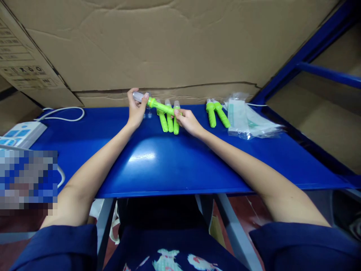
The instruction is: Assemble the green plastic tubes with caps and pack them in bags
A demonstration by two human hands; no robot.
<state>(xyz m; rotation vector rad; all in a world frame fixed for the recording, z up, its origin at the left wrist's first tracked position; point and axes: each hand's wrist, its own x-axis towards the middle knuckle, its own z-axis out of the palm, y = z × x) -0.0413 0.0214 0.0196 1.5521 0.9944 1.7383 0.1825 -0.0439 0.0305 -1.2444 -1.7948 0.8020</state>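
Note:
A lime-green stick with a clear cylindrical tip (162, 107) is held up at a slant above the table. My left hand (136, 112) is closed round its clear end, thumb in front. At its other end, the green handle is pinched in the fingers of my right hand (188, 121). Just behind and below it, three similar green sticks (170, 123) lie side by side with clear tips to the back; the held one partly covers them. Small clear plastic pieces (149, 111) show beside my left hand, partly hidden.
To the right lie two more green sticks (218, 113) and clear plastic bags with white and green contents (248, 119). A white power strip (24, 134) with a cable is on the left. Cardboard (175, 49) lines the back of the blue table (175, 165); blue frame bars stand right.

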